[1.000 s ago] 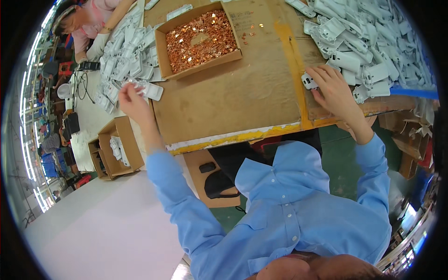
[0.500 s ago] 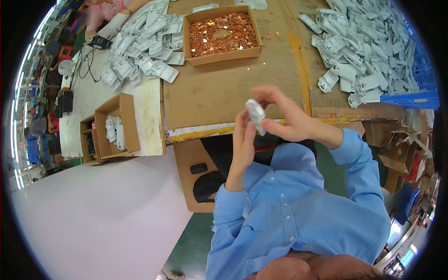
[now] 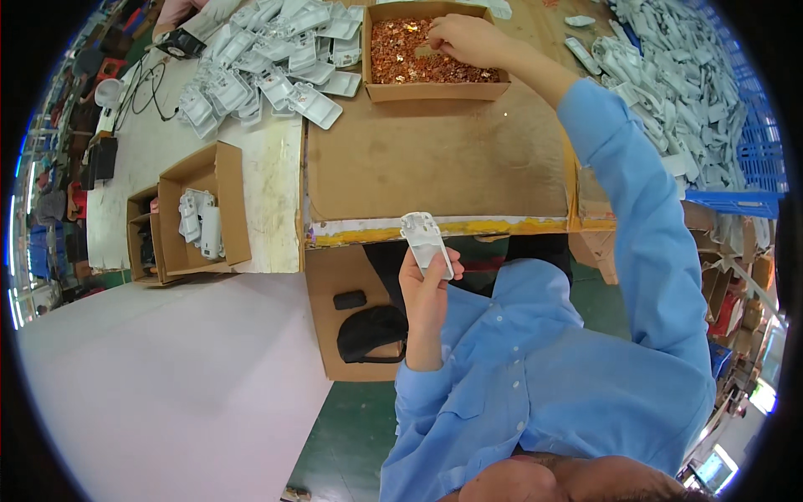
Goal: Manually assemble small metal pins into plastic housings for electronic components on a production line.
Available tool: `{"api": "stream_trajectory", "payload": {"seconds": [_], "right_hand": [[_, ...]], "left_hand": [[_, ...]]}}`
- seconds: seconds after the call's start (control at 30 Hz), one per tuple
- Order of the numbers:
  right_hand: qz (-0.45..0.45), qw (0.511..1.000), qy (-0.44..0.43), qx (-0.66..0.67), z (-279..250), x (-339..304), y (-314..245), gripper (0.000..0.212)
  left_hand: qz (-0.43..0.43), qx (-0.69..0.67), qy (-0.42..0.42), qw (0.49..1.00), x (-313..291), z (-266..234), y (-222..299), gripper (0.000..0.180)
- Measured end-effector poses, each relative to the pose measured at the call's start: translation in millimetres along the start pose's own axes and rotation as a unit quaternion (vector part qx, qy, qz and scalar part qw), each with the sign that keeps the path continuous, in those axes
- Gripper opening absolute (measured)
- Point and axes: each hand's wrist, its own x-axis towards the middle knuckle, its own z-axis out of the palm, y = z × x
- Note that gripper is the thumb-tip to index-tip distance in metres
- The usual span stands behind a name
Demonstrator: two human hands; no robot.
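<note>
My left hand point(image 3: 425, 305) is closed around the lower end of a white plastic housing point(image 3: 425, 240), its hollow side facing up, just off the table's front edge. My right arm reaches across to a cardboard box point(image 3: 435, 90) filled with small copper-coloured metal pieces point(image 3: 401, 58). In that box the fingers of my right hand point(image 3: 468, 40) are pinched together down at the pieces. Whatever they hold is too small to make out.
White housings point(image 3: 309, 105) lie heaped at the left of the box. Another large heap point(image 3: 669, 100) lies at the right by a blue crate point(image 3: 736, 202). An open carton point(image 3: 230, 201) with several white parts stands at the left. Part of another person's arm point(image 3: 213, 10) shows at the far left.
My right hand has left the housing and moved forward into the box of copper pieces. My left hand has drawn back slightly, keeping the housing, now turned with its hollow side up.
</note>
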Motion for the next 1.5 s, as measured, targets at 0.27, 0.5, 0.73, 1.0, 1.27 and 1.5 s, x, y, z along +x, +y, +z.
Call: {"api": "stream_trajectory", "payload": {"seconds": [0.27,0.5,0.73,1.0,1.27,1.5], "right_hand": [[-0.023,0.991,-0.104,-0.076,8.1,17.2,5.3,0.014],[-0.019,0.990,-0.116,-0.079,9.2,16.3,7.0,0.013],[0.023,0.985,-0.128,-0.111,9.5,27.7,10.6,0.016],[-0.023,0.985,-0.094,-0.146,-2.0,21.6,11.8,0.012],[-0.027,0.975,-0.106,-0.192,4.2,26.6,4.8,0.018],[0.002,0.963,-0.136,-0.233,9.2,30.1,-0.8,0.013]], "left_hand": [[-0.012,0.006,0.015,1.000,9.7,-10.3,-1.3,0.025],[-0.015,0.024,0.016,0.999,12.4,-12.2,-3.1,0.027],[-0.013,0.049,0.028,0.998,12.1,-13.8,-4.2,0.028],[-0.008,0.059,0.038,0.997,14.9,-16.8,-6.0,0.028],[-0.007,0.065,0.042,0.997,16.4,-18.2,-5.9,0.027],[-0.002,0.075,0.048,0.996,15.2,-14.5,-4.2,0.028]]}}
